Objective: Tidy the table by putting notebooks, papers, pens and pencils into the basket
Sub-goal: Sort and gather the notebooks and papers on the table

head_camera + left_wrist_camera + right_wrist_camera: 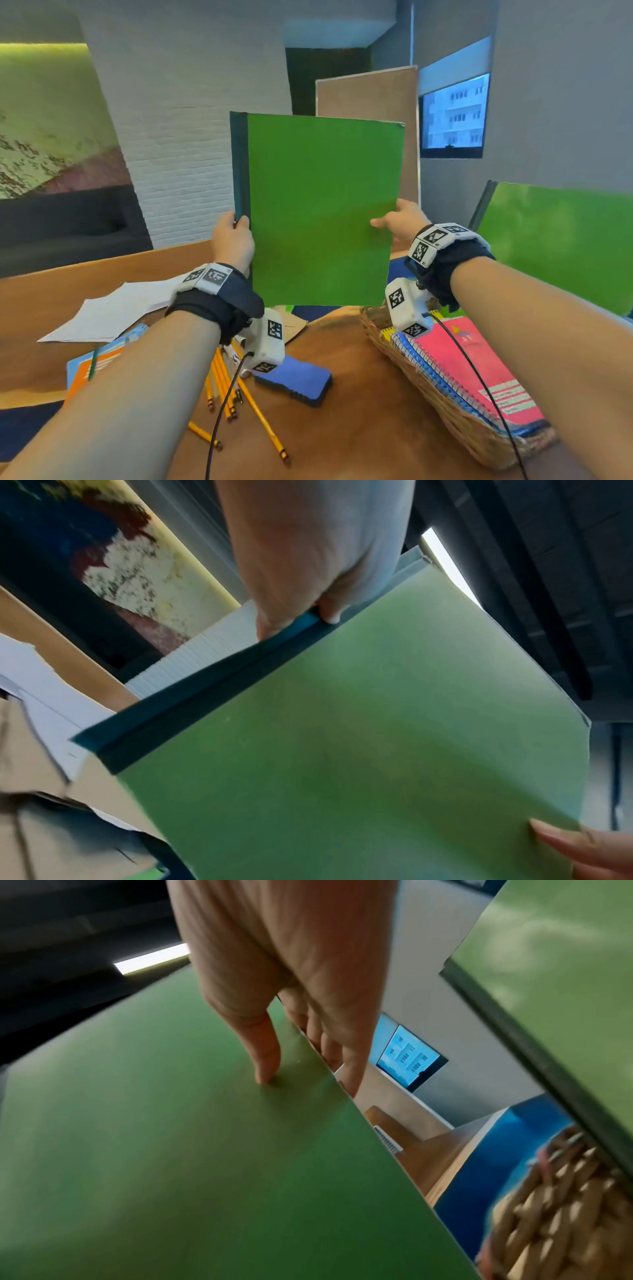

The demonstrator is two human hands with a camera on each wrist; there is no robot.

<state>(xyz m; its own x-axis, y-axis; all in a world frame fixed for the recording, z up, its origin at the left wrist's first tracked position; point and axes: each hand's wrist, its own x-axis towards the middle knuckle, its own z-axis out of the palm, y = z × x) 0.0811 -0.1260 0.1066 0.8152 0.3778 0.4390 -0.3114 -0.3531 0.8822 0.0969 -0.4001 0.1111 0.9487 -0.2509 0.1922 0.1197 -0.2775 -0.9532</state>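
Hidden behind the cover
Your green notebook [322, 212] hides the far table; at 3 o'clock a second green book [561, 240] runs off-frame.

No readable text anywhere: pink notebook [479, 363] in the basket [442, 407], below the right hand's fingers [404, 209], has blurred cover print and a label too small to read; wrist bands [435, 240] show only black-and-white square marker patterns.
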